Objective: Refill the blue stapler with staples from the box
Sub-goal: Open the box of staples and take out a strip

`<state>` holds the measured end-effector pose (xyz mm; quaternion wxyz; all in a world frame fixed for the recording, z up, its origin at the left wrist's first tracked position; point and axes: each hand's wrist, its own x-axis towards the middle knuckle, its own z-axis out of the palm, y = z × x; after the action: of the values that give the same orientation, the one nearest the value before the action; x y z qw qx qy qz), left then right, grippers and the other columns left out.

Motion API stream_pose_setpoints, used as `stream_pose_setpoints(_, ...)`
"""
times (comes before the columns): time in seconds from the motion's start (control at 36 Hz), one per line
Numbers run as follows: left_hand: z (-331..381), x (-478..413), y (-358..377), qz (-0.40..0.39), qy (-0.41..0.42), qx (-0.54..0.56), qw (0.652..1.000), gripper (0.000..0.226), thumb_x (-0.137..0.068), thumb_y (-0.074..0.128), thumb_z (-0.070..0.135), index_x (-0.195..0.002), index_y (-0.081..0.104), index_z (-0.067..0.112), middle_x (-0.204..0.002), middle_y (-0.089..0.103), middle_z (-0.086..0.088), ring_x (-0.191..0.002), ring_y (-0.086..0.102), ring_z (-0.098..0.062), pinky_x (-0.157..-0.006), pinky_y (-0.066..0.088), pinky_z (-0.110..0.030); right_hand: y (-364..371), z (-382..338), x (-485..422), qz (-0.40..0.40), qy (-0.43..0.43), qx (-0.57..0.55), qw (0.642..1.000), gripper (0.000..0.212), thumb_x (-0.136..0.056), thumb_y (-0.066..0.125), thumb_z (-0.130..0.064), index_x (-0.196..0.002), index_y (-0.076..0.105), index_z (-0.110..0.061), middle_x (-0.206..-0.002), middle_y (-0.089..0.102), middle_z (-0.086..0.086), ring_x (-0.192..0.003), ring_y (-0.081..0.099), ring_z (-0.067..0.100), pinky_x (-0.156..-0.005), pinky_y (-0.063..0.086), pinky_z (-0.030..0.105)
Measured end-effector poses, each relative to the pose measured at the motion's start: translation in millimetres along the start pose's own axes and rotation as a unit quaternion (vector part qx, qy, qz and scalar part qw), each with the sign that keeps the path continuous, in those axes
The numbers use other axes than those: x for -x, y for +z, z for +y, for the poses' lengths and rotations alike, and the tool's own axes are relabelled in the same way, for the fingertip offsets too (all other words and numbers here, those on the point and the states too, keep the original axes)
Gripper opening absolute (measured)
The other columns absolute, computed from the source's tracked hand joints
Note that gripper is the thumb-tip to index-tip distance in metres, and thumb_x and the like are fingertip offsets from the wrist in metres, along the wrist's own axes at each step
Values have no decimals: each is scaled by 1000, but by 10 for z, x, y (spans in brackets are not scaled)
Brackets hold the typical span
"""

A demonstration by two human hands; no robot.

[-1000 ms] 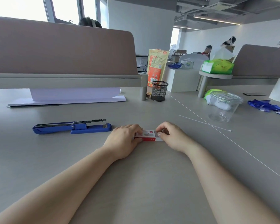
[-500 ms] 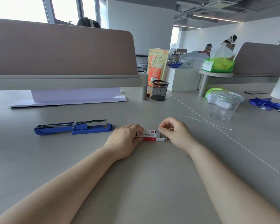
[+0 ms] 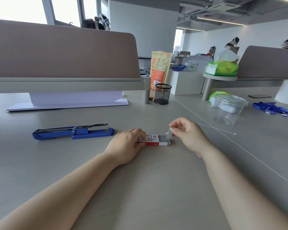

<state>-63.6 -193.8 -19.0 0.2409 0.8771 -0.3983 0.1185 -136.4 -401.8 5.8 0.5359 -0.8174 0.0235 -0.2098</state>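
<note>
The blue stapler (image 3: 73, 132) lies opened out flat on the grey desk, its metal staple rail facing up, just left of my hands. The small red and white staple box (image 3: 154, 141) rests on the desk between my hands, its right end open with grey staples showing inside. My left hand (image 3: 125, 144) presses on the box's left end and holds it. My right hand (image 3: 187, 132) pinches a small grey flap (image 3: 169, 133) that stands up at the box's right end.
A black mesh pen cup (image 3: 162, 94) and an orange pouch (image 3: 160, 68) stand behind. A clear lidded plastic tub (image 3: 228, 107) sits at the right, with a thin white stick (image 3: 219, 129) near my right hand. A desk divider (image 3: 63, 55) runs along the back.
My right hand has lifted from the box's right end, pulling the grey flap upright and uncovering the staples. My left hand stays on the box. The stapler has not moved.
</note>
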Motion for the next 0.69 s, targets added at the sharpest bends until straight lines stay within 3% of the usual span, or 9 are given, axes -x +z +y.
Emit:
stream_pose_setpoints(0.08, -9, 5, 2, 2, 0, 3, 1000, 22, -87, 56, 34, -106, 55, 23, -123, 62, 6, -105, 57, -22, -86, 44, -33, 0, 23, -5, -13, 4, 55, 998, 16, -90, 51, -6, -88, 59, -20, -88, 57, -3, -81, 58, 14, -79, 50, 22)
stream_pose_setpoints(0.17, -16, 9, 8, 3, 3, 10, 1000, 21, -87, 56, 34, -105, 55, 23, -122, 63, 5, -106, 57, -22, -88, 45, -34, 16, 33, -4, -31, 10, 82, 996, 20, -91, 48, -7, -90, 57, -24, -92, 55, -7, -98, 62, 24, -92, 46, 34)
stream_pose_setpoints(0.28, -10, 7, 6, 4, 4, 10, 1000, 22, -87, 56, 33, -106, 55, 22, -121, 63, 5, -106, 57, -22, -88, 45, -34, 39, 32, 14, -50, -4, 145, 988, 18, -92, 45, -11, -97, 56, -25, -98, 57, -6, -97, 57, 16, -78, 40, 17)
stream_pose_setpoints(0.39, -12, 6, 11, 6, 2, 13, 1000, 21, -87, 57, 32, -106, 55, 22, -120, 63, 4, -106, 56, -22, -87, 45, -33, 58, 30, 17, -51, -14, 176, 983, 19, -93, 43, -11, -100, 55, -24, -103, 54, -3, -94, 56, 13, -78, 39, 20)
stream_pose_setpoints(0.47, -20, -4, 27, 6, -1, 21, 1000, 21, -86, 57, 32, -104, 55, 22, -119, 64, 3, -105, 57, -23, -85, 47, -34, 84, 30, 17, -53, -20, 166, 985, 20, -94, 40, -8, -104, 55, -17, -104, 52, 2, -81, 55, -4, -67, 39, 4)
stream_pose_setpoints(0.56, -32, -10, 35, 3, -6, 26, 1000, 21, -86, 58, 32, -104, 54, 22, -119, 63, 3, -105, 57, -22, -86, 47, -35, 144, 41, 11, -62, -10, 143, 988, 18, -95, 37, -8, -101, 53, -15, -102, 50, 3, -86, 63, 4, -56, 39, 0)
stream_pose_setpoints(0.69, -45, -11, 39, 3, -5, 32, 999, 20, -85, 59, 33, -103, 54, 23, -118, 64, 2, -104, 57, -22, -86, 49, -38, 173, 35, 8, -49, -7, 146, 988, 17, -95, 37, -8, -97, 52, -16, -101, 53, 4, -88, 65, 8, -56, 39, 1)
